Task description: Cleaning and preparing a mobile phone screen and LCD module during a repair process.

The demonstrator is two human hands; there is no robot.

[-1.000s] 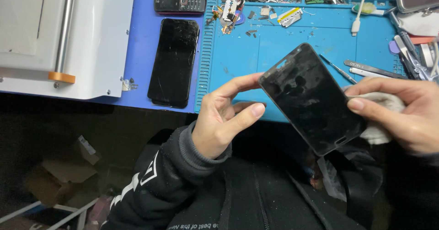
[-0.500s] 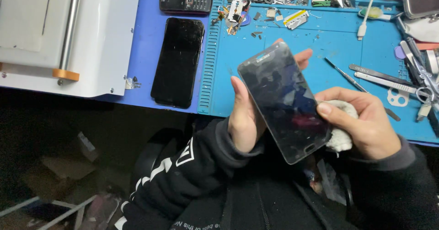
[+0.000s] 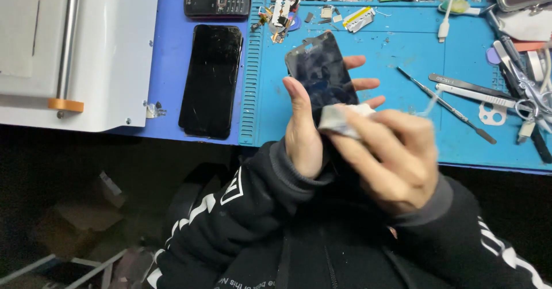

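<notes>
My left hand (image 3: 303,129) grips a black smartphone (image 3: 319,70) by its edges, screen toward me, tilted above the blue work mat (image 3: 391,65). My right hand (image 3: 391,157) presses a small white cloth (image 3: 340,119) against the lower part of the phone's screen; the hand is blurred and hides the phone's bottom end. Both arms wear black sleeves with white markings.
A second black smartphone (image 3: 211,80) lies on the mat's left, a small keypad phone (image 3: 217,2) above it. A white machine (image 3: 69,47) stands at the left. Tweezers, a thin pick (image 3: 445,105), scissors and small parts lie at the right and back.
The phone has turned more upright and shifted left. My right hand has moved from the phone's right edge onto the screen's lower part with the cloth.
</notes>
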